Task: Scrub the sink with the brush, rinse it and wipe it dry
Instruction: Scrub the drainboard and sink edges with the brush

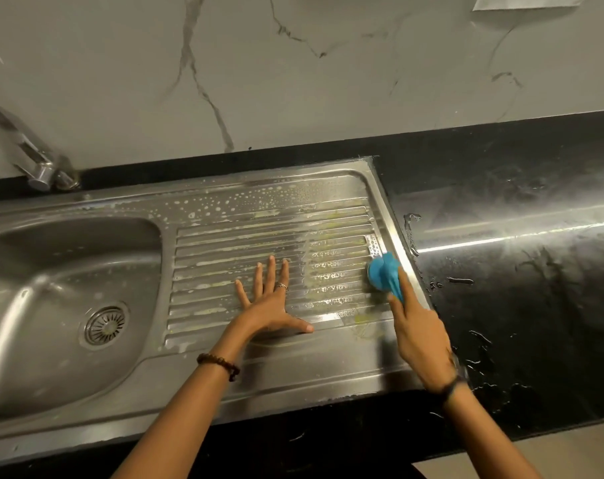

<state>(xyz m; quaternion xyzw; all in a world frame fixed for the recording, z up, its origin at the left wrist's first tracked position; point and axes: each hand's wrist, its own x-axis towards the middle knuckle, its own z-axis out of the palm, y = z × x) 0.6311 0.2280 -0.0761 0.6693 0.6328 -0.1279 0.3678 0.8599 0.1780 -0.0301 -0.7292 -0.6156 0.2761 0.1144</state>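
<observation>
A stainless steel sink [293, 375] fills the counter, its bowl [51, 271] with a round drain [105, 325] at the left and a ribbed drainboard [224, 243] at the right, streaked with soapy foam. My right hand [419, 337] grips the handle of a blue brush [383, 271], whose head presses on the drainboard's right edge. My left hand [269, 302] lies flat on the ribs with fingers spread, a ring on one finger.
A chrome tap [34, 160] stands at the back left against the marble wall. Black wet countertop [518, 271] stretches to the right of the sink, with water drops on it. A pale paper corner [521, 1] shows at the top right.
</observation>
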